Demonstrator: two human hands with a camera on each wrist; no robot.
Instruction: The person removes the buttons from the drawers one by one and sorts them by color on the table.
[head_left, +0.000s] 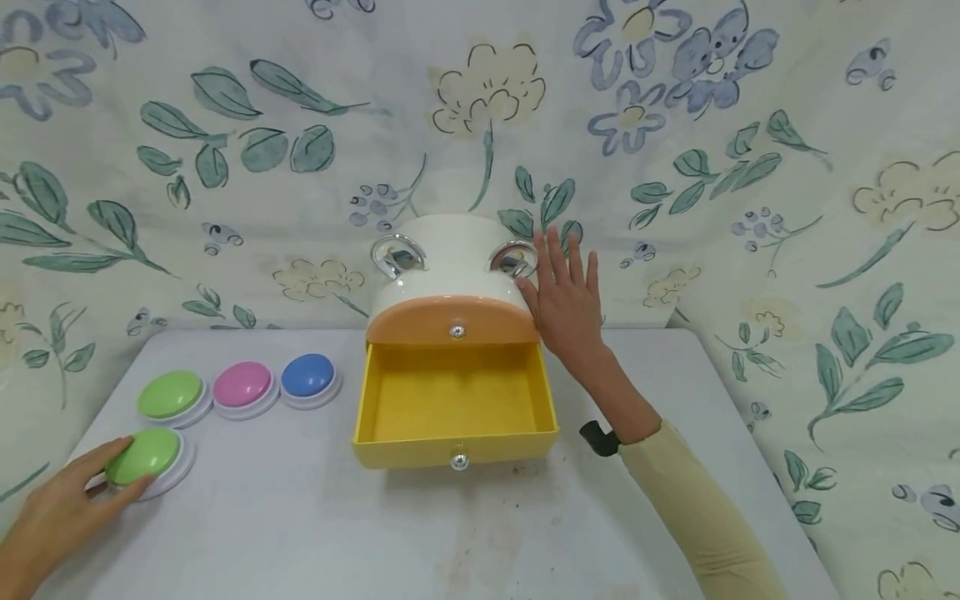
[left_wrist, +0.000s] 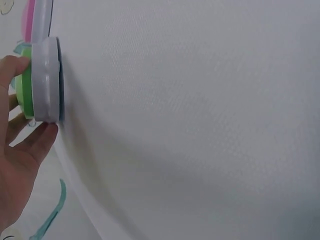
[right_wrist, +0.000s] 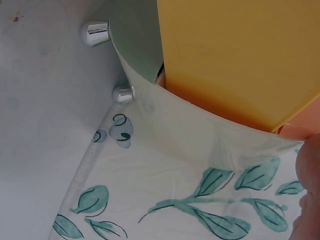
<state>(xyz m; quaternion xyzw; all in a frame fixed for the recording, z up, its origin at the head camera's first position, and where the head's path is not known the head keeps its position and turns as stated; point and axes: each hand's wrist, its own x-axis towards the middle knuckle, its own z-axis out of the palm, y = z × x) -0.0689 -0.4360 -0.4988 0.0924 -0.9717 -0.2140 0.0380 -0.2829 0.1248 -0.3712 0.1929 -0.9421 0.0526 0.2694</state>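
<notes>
My left hand (head_left: 90,492) sits at the table's near left corner and grips a green dome button (head_left: 146,454) on a white base. In the left wrist view, thumb and fingers (left_wrist: 35,142) pinch the rim of that button (left_wrist: 42,80). A white drawer box (head_left: 450,258) stands at the back centre. Its orange upper drawer (head_left: 450,321) is closed and its yellow lower drawer (head_left: 457,450) is pulled out with nothing inside. My right hand (head_left: 566,287) lies flat against the box's right side, fingers straight. The right wrist view shows the yellow drawer's wall (right_wrist: 235,55) and a fingertip (right_wrist: 310,165).
Another green button (head_left: 171,394), a pink one (head_left: 242,385) and a blue one (head_left: 308,375) stand in a row left of the box on the grey table (head_left: 300,525). Floral cloth (head_left: 225,167) hangs behind and at both sides. Two chrome rings (head_left: 396,254) top the box.
</notes>
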